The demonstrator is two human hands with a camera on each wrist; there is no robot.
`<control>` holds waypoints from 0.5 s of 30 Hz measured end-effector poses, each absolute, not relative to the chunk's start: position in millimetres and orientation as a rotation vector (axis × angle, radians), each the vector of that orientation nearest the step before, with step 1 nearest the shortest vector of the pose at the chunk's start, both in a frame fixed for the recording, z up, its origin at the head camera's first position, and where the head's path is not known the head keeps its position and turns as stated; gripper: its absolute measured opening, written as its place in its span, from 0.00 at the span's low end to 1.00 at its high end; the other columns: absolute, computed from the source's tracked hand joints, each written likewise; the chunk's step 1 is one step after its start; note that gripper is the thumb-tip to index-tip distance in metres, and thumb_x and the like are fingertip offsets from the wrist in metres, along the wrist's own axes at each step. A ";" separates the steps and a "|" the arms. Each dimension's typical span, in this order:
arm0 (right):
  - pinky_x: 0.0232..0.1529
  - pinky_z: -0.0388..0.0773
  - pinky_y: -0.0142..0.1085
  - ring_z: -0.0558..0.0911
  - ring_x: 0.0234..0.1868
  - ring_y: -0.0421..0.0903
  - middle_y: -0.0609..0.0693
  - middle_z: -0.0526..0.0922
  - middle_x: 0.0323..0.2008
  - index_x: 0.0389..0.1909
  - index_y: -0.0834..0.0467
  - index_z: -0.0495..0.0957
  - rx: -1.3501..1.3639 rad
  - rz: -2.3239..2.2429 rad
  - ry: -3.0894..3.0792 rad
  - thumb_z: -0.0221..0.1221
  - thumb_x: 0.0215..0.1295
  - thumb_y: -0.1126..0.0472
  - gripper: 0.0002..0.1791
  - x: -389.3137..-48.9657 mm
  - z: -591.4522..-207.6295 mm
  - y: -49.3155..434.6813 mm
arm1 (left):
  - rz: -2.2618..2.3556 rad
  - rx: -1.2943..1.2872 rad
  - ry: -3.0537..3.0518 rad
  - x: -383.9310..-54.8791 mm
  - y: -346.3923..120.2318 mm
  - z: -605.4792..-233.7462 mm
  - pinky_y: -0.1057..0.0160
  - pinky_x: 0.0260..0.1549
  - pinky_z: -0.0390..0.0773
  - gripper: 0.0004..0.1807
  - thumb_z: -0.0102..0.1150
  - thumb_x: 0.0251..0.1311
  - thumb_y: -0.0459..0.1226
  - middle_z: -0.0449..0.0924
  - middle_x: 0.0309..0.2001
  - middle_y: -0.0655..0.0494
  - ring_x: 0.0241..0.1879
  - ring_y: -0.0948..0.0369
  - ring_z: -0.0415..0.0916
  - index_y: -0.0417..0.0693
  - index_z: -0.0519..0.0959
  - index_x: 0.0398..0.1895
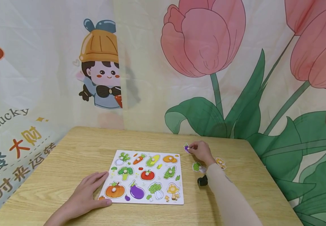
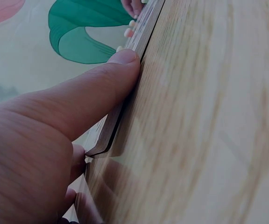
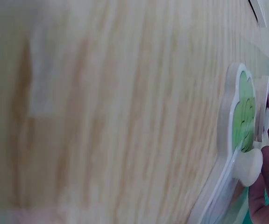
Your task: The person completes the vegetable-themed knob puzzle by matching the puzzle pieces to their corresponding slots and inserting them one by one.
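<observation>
A white vegetable puzzle board [image 1: 144, 177] lies on the table, with knobbed pieces such as a pumpkin [image 1: 115, 190], a tomato and broccoli set in it. The eggplant, cabbage and mushroom spots along its near row show no knobs. My left hand [image 1: 85, 196] rests at the board's near left corner, its thumb [image 2: 97, 91] against the near edge and its fingers along the left side. Beyond the board's far right corner, my right hand [image 1: 202, 152] pinches an eggplant puzzle piece [image 1: 186, 147]; in the right wrist view that piece [image 3: 263, 109] appears partly hidden behind the fingertips.
Right of the board lie a leafy cabbage piece [image 1: 197, 167] and a mushroom piece [image 1: 221, 163], partly covered by the right forearm. A small black object [image 1: 202, 180] is beside the right sleeve. A printed cloth [image 1: 146, 94] hangs behind the wooden table [image 1: 75, 150].
</observation>
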State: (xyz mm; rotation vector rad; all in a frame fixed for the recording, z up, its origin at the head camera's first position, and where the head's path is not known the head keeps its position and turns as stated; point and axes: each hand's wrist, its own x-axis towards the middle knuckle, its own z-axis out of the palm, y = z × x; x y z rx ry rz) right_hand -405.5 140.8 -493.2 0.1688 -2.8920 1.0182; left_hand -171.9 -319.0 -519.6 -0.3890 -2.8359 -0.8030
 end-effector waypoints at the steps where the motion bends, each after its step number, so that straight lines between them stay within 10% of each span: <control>1: 0.53 0.80 0.46 0.78 0.45 0.51 0.52 0.85 0.43 0.47 0.56 0.90 0.174 1.012 -2.895 0.70 0.72 0.58 0.08 -405.0 -492.4 139.9 | -0.801 -0.388 -2.836 -171.8 -318.9 -519.6 0.25 0.63 0.64 0.58 0.77 0.51 0.65 0.68 0.76 0.45 0.75 0.37 0.54 0.42 0.68 0.79; 15: 0.32 0.78 0.34 0.79 0.39 0.46 0.48 0.84 0.38 0.43 0.56 0.91 0.392 1.091 -2.826 0.71 0.71 0.59 0.06 -376.3 -477.1 118.7 | -0.778 -0.390 -2.836 -170.8 -318.2 -518.4 0.27 0.64 0.64 0.59 0.77 0.51 0.66 0.68 0.76 0.45 0.75 0.38 0.55 0.42 0.69 0.79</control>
